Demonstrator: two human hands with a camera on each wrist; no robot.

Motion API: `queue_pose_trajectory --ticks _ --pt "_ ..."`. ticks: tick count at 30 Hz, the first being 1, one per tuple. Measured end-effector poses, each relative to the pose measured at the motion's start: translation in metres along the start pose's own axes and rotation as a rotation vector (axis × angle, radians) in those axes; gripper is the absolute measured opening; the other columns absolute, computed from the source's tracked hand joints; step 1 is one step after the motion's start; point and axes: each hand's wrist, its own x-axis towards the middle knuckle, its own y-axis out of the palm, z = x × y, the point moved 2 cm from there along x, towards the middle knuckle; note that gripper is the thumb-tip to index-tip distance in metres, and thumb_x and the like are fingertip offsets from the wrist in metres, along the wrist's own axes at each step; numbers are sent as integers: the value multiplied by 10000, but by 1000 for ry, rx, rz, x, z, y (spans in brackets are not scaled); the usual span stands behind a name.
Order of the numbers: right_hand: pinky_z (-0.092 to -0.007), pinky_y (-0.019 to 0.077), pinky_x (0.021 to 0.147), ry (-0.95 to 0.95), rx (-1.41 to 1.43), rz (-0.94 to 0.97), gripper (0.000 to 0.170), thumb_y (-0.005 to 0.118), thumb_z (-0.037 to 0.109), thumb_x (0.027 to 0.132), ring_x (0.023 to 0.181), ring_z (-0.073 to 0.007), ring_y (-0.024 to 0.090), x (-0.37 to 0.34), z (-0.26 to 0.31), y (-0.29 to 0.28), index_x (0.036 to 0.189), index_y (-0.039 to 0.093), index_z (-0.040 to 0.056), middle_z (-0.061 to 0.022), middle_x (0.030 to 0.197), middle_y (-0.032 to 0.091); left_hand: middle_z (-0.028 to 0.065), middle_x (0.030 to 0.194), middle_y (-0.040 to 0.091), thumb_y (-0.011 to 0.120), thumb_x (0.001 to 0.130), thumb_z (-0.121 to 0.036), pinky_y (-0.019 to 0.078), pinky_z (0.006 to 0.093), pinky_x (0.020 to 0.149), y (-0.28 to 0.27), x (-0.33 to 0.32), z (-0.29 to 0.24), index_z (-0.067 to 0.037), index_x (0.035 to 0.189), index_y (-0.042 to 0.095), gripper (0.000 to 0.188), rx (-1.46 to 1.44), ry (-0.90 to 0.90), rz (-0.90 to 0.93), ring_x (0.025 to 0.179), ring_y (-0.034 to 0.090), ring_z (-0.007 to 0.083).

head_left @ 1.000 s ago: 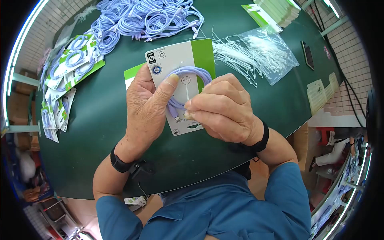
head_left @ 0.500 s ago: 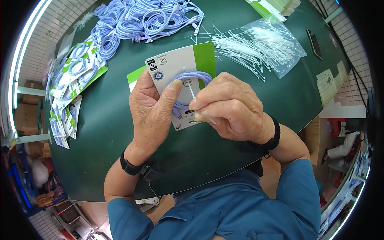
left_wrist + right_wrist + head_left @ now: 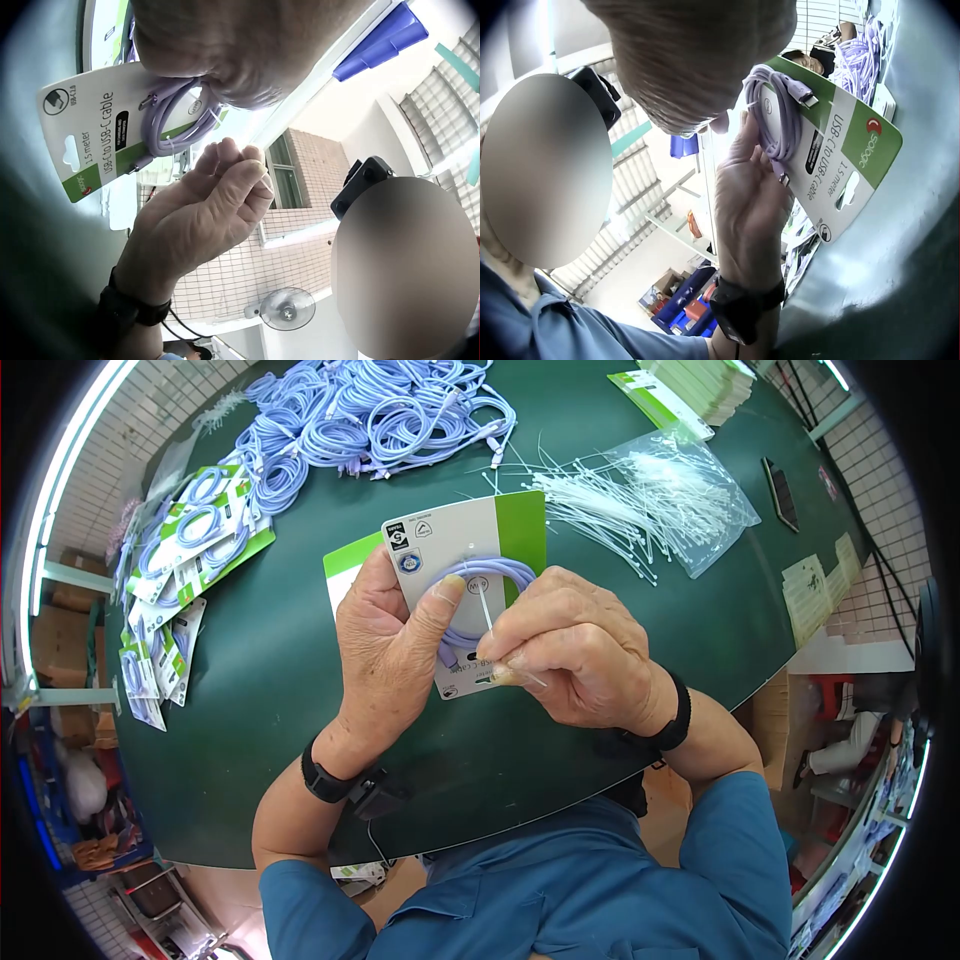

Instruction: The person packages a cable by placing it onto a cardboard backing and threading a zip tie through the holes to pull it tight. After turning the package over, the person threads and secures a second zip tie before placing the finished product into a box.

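My left hand (image 3: 385, 645) grips a white and green cable card (image 3: 450, 540), with the thumb lying over its front. A lilac USB-C cable (image 3: 508, 568) lies coiled against that card; its metal plugs show in both wrist views. From the coil runs a thin white cable tie (image 3: 486, 605) down to my right hand (image 3: 585, 650), which pinches it between thumb and fingertips. A short end of the tie sticks out below those fingers. Behind the held card, another green and white card (image 3: 348, 560) peeks out beside the left fingers.
Coiled lilac cables (image 3: 370, 415) heap at the back of the green table (image 3: 250, 760). Cards with cables (image 3: 190, 560) pile up on the left. A plastic bag (image 3: 715, 500) with white ties lies at right, near stacked cards (image 3: 700, 390) and a phone (image 3: 780, 493).
The tie's end now pokes out past the right fingertips, where it was not visible a second ago. Both hands and the card appear slightly lower and further right in the head view.
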Motion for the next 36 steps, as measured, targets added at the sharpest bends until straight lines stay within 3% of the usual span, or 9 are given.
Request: queue_pose_trajectory --ticks 11,15,18,21,27,30,36 --pt "-334 578 671 -6 -168 106 261 780 -52 842 767 -245 714 -1 -4 1 1016 612 47 -144 1011 743 128 1235 695 627 1004 -21 549 308 956 5 0 2 27 1333 537 344 -31 -66 -37 1098 678 149" --pt "-307 576 686 73 -159 3 244 772 -76 845 782 -220 712 -3 -6 1 1022 644 32 -149 1017 739 132 1233 692 636 1000 -24 549 309 962 8 -4 9 27 1325 532 344 -39 -105 -19 1102 676 153" --pt "-287 571 701 476 113 -249 201 758 -79 866 811 -192 707 -13 -12 -2 1026 683 17 -141 1007 741 131 1223 691 635 997 -19 549 311 966 14 -8 12 27 1317 532 340 -33 -119 -13 1101 676 154" --pt "-291 572 713 482 -6 -177 185 748 -80 878 827 -181 702 -8 -16 -9 1031 694 7 -132 993 744 130 1214 690 632 993 -11 549 313 968 17 -10 14 27 1311 533 336 -34 -133 -11 1100 675 154" --pt "-305 568 709 322 -210 -72 191 751 -88 870 819 -201 701 5 -23 -15 1037 708 -6 -131 954 742 132 1200 684 621 983 6 551 315 966 15 -10 17 32 1302 537 331 -20 -132 -19 1098 672 155" --pt "-313 560 696 111 -405 -48 207 778 -81 842 818 -226 698 7 -24 -13 1026 715 -10 -138 942 739 135 1196 684 622 983 2 552 314 962 15 -9 15 37 1297 540 326 -11 -131 -21 1096 673 159" --pt "-298 543 668 4 -429 56 286 821 -69 791 807 -222 688 5 -20 -17 1042 736 39 -112 975 729 141 1199 685 624 983 -4 552 314 955 16 -9 11 44 1295 541 326 11 -162 -9 1097 673 164"
